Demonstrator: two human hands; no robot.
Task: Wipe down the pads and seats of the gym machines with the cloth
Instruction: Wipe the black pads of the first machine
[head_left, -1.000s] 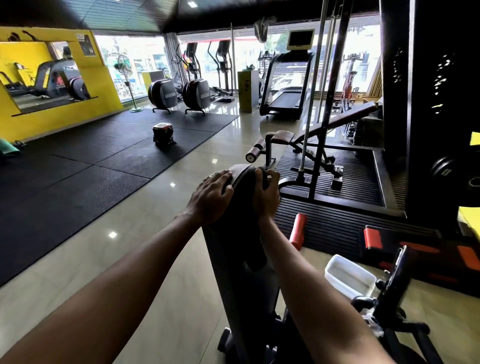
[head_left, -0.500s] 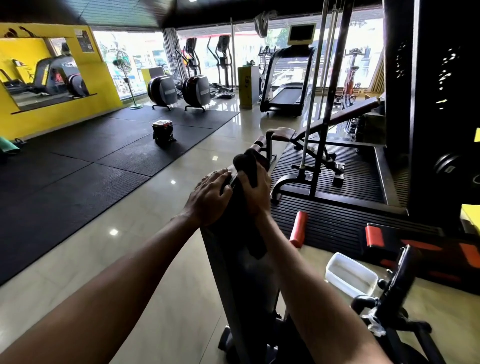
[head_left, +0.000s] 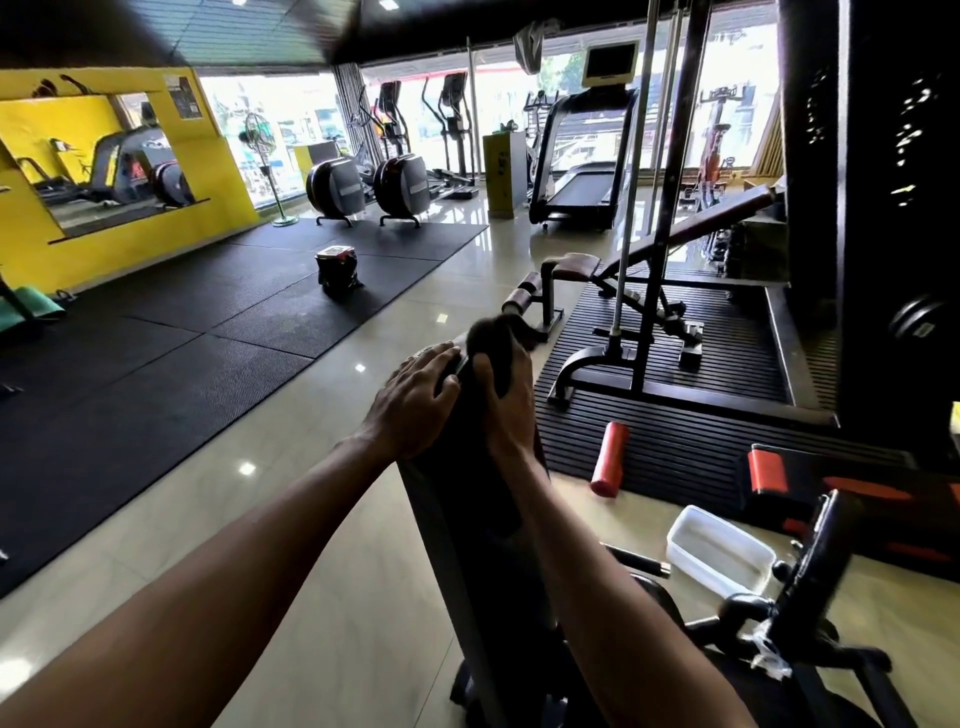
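Note:
A long black bench pad (head_left: 467, 530) slopes away from me in the middle of the view. My left hand (head_left: 415, 400) rests on the pad's far top end with the fingers bent over the edge. Beside it my right hand (head_left: 506, 402) grips a dark cloth (head_left: 496, 340), which is bunched and lifted above the pad's end. Part of the cloth hangs down the pad under my right wrist.
A white plastic tub (head_left: 719, 556) sits on the tiled floor to the right, near a black machine frame (head_left: 810, 587). A red roller pad (head_left: 609, 457) lies on a ribbed black mat. An incline bench (head_left: 691, 228), a treadmill (head_left: 582, 182) and black floor mats (head_left: 156, 364) lie beyond.
My right hand has pulled the cloth up off the pad's end, so it now stands bunched above the pad. My left hand has stayed at the top edge.

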